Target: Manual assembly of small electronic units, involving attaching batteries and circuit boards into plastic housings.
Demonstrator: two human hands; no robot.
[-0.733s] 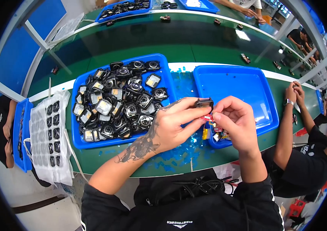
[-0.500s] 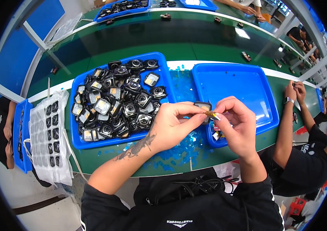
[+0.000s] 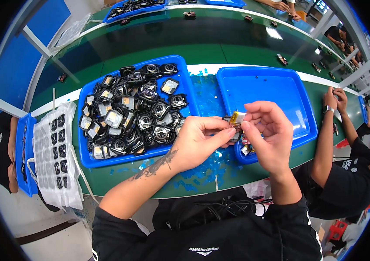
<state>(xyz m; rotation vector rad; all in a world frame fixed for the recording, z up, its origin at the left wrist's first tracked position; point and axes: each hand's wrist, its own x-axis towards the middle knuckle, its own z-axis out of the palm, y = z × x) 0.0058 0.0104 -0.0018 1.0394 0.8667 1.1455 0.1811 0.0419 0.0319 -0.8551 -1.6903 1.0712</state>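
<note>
Centrally in the frame, the left hand [image 3: 195, 142] pinched a dark, rounded-square watch part [image 3: 237, 137].
The right hand [image 3: 274, 135] curled beside a yellow-and-silver rectangular cell [image 3: 238, 118] (whether gripped, I couldn't tell).

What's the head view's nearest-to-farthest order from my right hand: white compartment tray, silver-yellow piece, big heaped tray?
1. Silver-yellow piece, beside your right hand.
2. Big heaped tray, further left.
3. White compartment tray, far left.
</note>
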